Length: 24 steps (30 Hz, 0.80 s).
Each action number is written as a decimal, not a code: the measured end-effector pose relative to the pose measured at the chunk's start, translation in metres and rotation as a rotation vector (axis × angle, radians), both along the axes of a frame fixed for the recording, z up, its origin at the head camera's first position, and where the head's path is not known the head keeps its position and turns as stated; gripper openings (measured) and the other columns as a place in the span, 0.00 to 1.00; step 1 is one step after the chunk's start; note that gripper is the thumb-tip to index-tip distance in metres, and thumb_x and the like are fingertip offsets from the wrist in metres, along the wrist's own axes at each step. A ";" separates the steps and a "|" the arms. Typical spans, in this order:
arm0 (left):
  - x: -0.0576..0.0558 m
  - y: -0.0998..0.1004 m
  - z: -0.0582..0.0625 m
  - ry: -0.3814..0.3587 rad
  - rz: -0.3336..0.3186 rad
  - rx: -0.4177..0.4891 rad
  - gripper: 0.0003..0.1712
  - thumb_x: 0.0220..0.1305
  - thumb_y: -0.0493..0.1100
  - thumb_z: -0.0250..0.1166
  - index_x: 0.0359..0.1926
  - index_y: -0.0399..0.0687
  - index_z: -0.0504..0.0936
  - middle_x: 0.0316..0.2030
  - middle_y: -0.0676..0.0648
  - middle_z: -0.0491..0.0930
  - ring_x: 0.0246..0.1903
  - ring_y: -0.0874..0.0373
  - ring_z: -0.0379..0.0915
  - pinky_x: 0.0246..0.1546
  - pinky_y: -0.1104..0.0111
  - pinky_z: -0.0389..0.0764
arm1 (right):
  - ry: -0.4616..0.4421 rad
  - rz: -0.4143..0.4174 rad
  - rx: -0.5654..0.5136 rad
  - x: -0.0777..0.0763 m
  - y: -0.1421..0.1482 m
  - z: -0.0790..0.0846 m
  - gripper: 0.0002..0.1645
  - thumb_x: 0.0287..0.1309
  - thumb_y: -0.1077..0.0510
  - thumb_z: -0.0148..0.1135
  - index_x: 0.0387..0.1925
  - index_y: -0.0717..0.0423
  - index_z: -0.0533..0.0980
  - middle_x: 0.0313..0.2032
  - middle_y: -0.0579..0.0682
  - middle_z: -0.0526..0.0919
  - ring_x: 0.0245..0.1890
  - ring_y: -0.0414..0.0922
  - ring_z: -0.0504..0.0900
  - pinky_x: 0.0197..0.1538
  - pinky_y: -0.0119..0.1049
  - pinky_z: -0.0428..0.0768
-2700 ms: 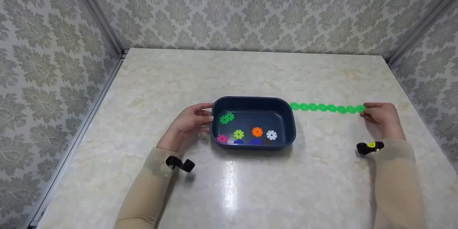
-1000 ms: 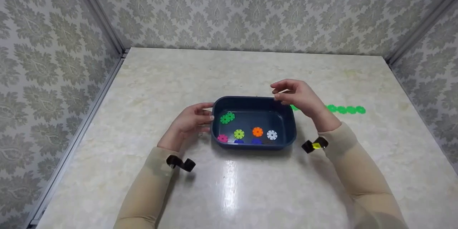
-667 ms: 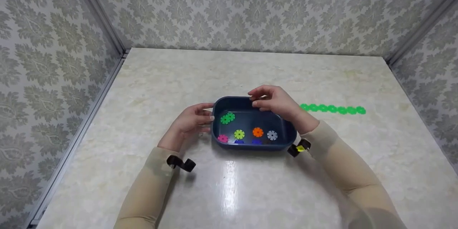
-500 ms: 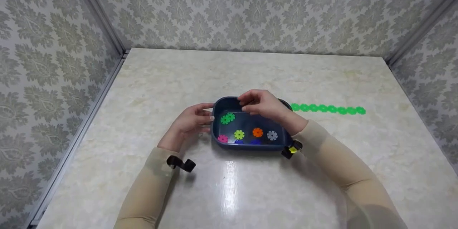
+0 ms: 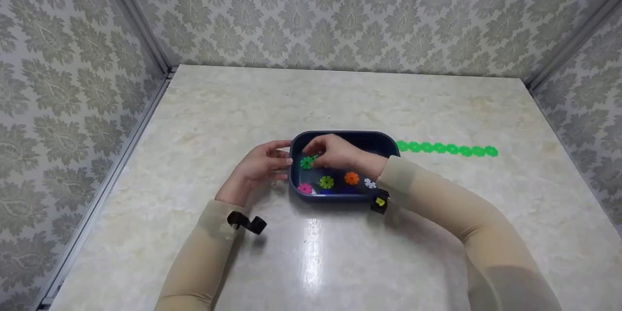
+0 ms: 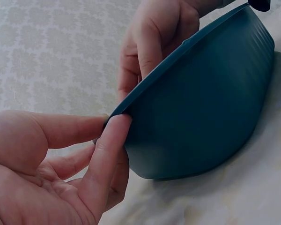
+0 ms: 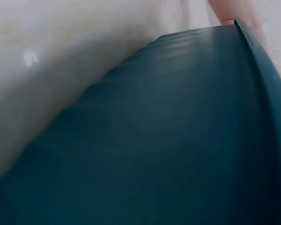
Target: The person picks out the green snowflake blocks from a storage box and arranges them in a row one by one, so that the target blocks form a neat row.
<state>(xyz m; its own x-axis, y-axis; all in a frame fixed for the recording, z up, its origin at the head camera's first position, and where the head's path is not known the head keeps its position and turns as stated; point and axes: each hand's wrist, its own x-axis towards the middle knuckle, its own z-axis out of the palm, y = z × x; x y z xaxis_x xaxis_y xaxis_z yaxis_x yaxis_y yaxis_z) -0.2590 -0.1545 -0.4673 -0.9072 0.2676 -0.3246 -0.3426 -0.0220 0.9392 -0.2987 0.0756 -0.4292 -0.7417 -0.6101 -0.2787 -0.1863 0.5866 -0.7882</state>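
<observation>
My left hand (image 5: pixel 260 165) holds the left end of a dark blue plastic tub (image 5: pixel 350 198). In the left wrist view, fingertips of the left hand (image 6: pixel 84 164) meet at the tub's rim (image 6: pixel 182 49). My right hand (image 5: pixel 337 153) reaches inside, thumb and forefinger parted at two overlapping green notched plastic discs (image 5: pixel 306 163), partly covering one. The left wrist view shows the right hand's fingers (image 6: pixel 147 51) dipping behind the rim. Pink (image 5: pixel 304 188), lime (image 5: pixel 326 182), orange (image 5: pixel 351 178) and white (image 5: pixel 370 182) discs lie on the tub floor. The right wrist view shows mostly the tub's outer wall (image 7: pixel 145 126).
A row of several green notched discs (image 5: pixel 452 149) extends to the right from the tub's right end. The tub stands on a pale marbled table (image 5: pixel 243 102). Patterned walls (image 5: pixel 320 14) rise behind the table and at both sides.
My right hand has left the right end of the green row, crossed left over the tub and come down inside by the green discs. The left hand has stayed at the tub.
</observation>
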 end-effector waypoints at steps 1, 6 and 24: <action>0.000 0.000 0.000 0.000 -0.001 -0.001 0.34 0.69 0.30 0.64 0.74 0.46 0.68 0.44 0.46 0.77 0.33 0.61 0.81 0.30 0.70 0.86 | 0.016 0.014 0.021 -0.001 -0.002 -0.001 0.26 0.61 0.66 0.67 0.61 0.59 0.79 0.61 0.57 0.82 0.64 0.53 0.79 0.60 0.43 0.83; 0.000 0.000 0.001 -0.005 0.001 -0.003 0.34 0.69 0.30 0.64 0.74 0.46 0.69 0.42 0.47 0.77 0.34 0.61 0.81 0.31 0.70 0.87 | 0.109 0.061 0.109 -0.003 -0.011 -0.008 0.29 0.59 0.66 0.68 0.63 0.63 0.77 0.61 0.59 0.82 0.64 0.54 0.79 0.69 0.47 0.77; 0.001 0.001 0.000 0.005 -0.002 0.001 0.34 0.70 0.31 0.64 0.74 0.46 0.69 0.42 0.48 0.78 0.34 0.61 0.81 0.31 0.69 0.87 | 0.410 0.098 0.287 0.004 -0.021 -0.026 0.20 0.56 0.63 0.74 0.50 0.62 0.83 0.49 0.59 0.84 0.51 0.54 0.80 0.58 0.47 0.80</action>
